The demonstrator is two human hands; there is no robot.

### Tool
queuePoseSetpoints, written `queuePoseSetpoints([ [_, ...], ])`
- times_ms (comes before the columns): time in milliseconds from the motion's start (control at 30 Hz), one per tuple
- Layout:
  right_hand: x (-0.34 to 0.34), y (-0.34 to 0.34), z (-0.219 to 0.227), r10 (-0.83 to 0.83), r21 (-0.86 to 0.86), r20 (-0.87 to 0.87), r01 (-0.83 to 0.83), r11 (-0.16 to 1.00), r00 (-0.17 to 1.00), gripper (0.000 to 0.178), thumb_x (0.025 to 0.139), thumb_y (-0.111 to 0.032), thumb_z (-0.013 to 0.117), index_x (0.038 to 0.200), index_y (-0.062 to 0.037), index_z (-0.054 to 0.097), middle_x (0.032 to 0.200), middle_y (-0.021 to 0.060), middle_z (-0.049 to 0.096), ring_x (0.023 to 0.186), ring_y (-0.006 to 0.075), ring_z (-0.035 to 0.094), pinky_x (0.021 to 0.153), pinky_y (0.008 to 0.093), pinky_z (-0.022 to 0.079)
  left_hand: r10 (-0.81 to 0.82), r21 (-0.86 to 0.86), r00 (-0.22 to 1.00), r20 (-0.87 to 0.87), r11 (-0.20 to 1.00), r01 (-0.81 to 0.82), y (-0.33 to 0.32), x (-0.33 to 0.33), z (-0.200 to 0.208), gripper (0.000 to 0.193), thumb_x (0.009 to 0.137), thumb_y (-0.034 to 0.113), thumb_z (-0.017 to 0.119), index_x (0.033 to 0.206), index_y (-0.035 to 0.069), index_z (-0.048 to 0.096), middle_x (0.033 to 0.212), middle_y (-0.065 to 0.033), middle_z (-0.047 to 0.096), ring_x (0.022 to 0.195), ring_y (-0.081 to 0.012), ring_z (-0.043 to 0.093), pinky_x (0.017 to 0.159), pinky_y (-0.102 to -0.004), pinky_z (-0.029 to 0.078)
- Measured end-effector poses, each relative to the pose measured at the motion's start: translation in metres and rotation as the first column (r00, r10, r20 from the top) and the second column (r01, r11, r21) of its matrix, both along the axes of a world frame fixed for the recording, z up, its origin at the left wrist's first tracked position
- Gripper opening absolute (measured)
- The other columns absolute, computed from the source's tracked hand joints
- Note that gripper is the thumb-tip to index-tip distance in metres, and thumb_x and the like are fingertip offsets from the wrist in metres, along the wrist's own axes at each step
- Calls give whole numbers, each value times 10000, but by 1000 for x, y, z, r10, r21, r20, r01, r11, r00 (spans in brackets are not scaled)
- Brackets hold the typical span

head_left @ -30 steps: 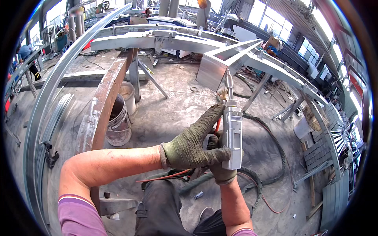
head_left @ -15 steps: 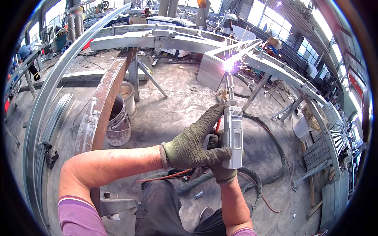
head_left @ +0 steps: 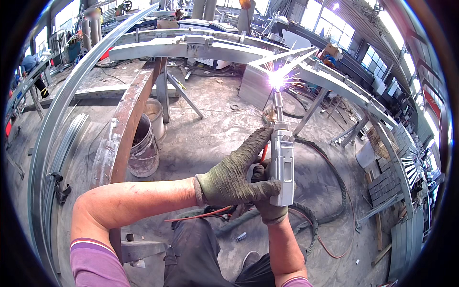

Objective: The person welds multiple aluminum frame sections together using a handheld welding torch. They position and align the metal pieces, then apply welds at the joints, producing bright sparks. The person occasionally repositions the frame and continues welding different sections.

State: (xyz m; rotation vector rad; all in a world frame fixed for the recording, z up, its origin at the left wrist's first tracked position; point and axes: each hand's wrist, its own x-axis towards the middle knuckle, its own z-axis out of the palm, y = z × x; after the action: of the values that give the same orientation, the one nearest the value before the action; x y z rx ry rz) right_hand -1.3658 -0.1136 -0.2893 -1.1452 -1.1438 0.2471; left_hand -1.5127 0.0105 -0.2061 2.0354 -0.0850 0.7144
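Observation:
A grey handheld welding torch [head_left: 283,165] points away from me, its narrow nozzle [head_left: 278,103] at a bright violet-white arc with sparks. The arc burns at the near corner of a metal frame [head_left: 260,83], and its glare hides the seam. My left hand [head_left: 234,177], in a dark green work glove, steadies the torch from its left side, with the index finger stretched along the body and the thumb across its rear. Beneath the torch, my right hand [head_left: 271,210] wears a matching glove and grips the handle; most of its fingers are hidden.
A rusty steel beam [head_left: 129,115] runs along my left, beside two dirty buckets [head_left: 144,160]. Dark hoses [head_left: 334,210] loop over the floor at right. Long metal profiles [head_left: 62,105] stand at far left. Stacked tubes [head_left: 385,186] lie right. Another person [head_left: 31,64] is at far left.
The torch tip and arc have shifted very slightly to the left, and the spray of sparks has a different shape. Both hands keep the same hold.

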Motion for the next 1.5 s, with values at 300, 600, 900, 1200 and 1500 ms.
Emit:
queuePoseSetpoints([
  [300, 4, 0, -8, -9, -5, 17, 9, 1000, 1000, 554, 759, -236, 1032, 1189, -33, 748, 1062, 22, 770, 944, 154, 749, 854, 346, 628, -55, -91, 998, 36, 994, 58, -2, 2, -2, 1215, 977, 372, 895, 1797, 49, 58, 1792, -218, 315, 1527, -244, 486, 1227, -435, 481],
  [600, -1, -3, 0, 31, 26, -23, -31, 999, 999, 588, 747, -274, 1037, 1206, -32, 760, 1066, 39, 784, 957, 173, 769, 851, 367, 640, -31, -59, 1000, 7, 998, 31, -3, 0, -2, 1186, 990, 341, 883, 1798, 56, 64, 1782, -218, 322, 1520, -257, 510, 1229, -425, 480],
  [900, -1, -2, -4, -46, -7, 83, 47, 999, 995, 557, 753, -270, 1022, 1185, -28, 767, 1027, 41, 779, 916, 183, 772, 827, 361, 638, -25, -69, 1000, -2, 997, 25, -2, -1, -7, 1218, 974, 400, 893, 1792, 35, 68, 1783, -230, 326, 1559, -257, 461, 1244, -435, 470],
  [1200, 3, -3, -12, -26, -51, 50, 29, 998, 998, 485, 782, -247, 999, 1159, -46, 771, 1020, 39, 771, 904, 181, 764, 818, 342, 625, -30, -56, 1000, -1, 998, 30, -2, -1, -6, 1212, 978, 395, 889, 1790, 31, 66, 1783, -238, 323, 1563, -281, 476, 1250, -448, 469],
  [1500, 1, -1, -9, -81, 29, 192, 76, 997, 978, 481, 793, -218, 998, 1151, -17, 748, 962, 17, 757, 865, 137, 740, 787, 322, 617, -18, -37, 998, 52, 999, 20, -4, -2, -8, 1190, 988, 383, 879, 1788, 25, 73, 1778, -245, 329, 1567, -299, 483, 1265, -455, 446],
])
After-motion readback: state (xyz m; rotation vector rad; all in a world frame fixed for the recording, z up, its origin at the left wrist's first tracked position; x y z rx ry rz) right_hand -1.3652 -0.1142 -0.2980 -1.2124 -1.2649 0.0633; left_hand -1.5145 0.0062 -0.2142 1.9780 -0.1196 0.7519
